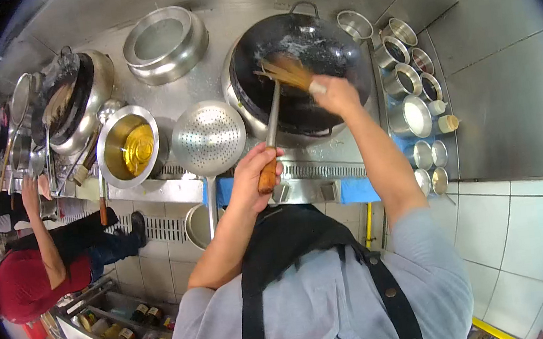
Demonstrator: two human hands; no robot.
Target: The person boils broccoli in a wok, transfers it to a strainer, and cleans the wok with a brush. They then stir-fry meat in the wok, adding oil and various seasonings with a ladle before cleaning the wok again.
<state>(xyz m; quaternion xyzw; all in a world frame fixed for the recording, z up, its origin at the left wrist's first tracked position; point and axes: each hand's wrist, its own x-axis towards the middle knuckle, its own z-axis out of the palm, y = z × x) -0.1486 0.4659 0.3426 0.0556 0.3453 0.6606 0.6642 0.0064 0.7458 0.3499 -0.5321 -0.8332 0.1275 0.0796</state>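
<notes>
My left hand (253,177) is closed around the wooden handle of a long metal cooking utensil (273,120). Its shaft reaches up into the black wok (338,46); the brush and dark wok keep me from making out its head. Over the wok, my right hand (338,95) grips a bamboo wok brush (290,72), whose bristles point left and are blurred by motion. The bristles overlap the far end of the utensil. Wet, whitish streaks mark the wok's inner wall. A perforated strainer (208,138) lies left of the wok, its handle toward me.
Left of the strainer stands a metal pot (102,146) with yellow oil. Behind is a metal ring-shaped stand (136,57); another wok (103,71) is farther left. Seasoning containers (401,79) line the right side. A co-worker in a red shirt (40,276) is at the left.
</notes>
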